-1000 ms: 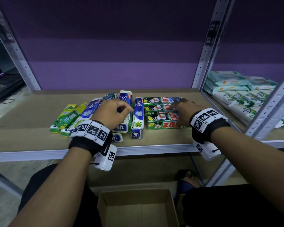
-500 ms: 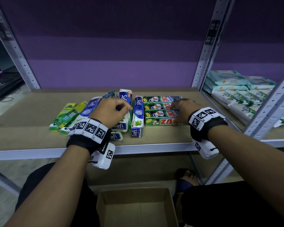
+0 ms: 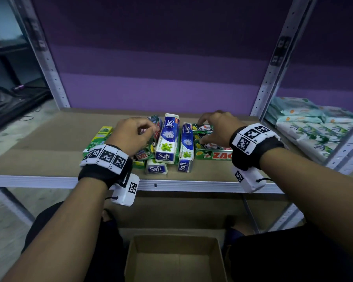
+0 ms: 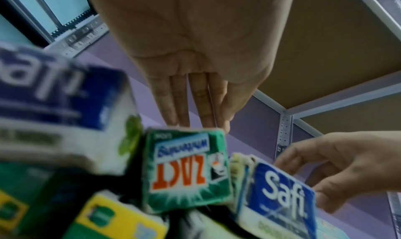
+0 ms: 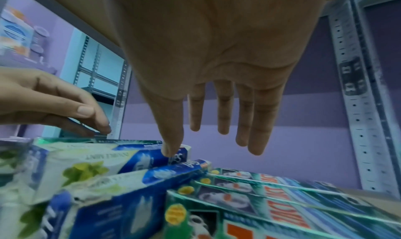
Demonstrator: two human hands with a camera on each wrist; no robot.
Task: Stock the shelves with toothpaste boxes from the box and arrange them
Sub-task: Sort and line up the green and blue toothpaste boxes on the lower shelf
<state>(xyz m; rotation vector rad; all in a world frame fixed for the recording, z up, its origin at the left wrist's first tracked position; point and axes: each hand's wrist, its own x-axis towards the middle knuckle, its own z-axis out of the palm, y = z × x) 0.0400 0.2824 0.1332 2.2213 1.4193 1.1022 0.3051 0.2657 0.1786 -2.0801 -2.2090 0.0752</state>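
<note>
Toothpaste boxes lie in a loose group on the brown shelf board (image 3: 49, 155). My left hand (image 3: 134, 133) grips a green Zact box (image 4: 186, 170) from above, and its near end tilts up over the pile. Blue-and-white Safi boxes (image 3: 167, 139) lie lengthwise in the middle, one (image 3: 185, 143) on its edge. To the right lie several green Zact boxes (image 3: 210, 154) packed side by side. My right hand (image 3: 212, 129) hovers just over them with fingers (image 5: 223, 105) spread and straight, holding nothing. Yellow-green boxes (image 3: 100, 135) lie at the far left.
An open cardboard box (image 3: 175, 259) sits on the floor below the shelf, between my knees. Packs of wipes (image 3: 310, 127) fill the neighbouring shelf bay on the right, past a metal upright (image 3: 273, 64). A purple wall backs the shelf.
My right hand has lifted off the green Zact boxes and spread its fingers above them. My left hand has raised a green box out of the pile.
</note>
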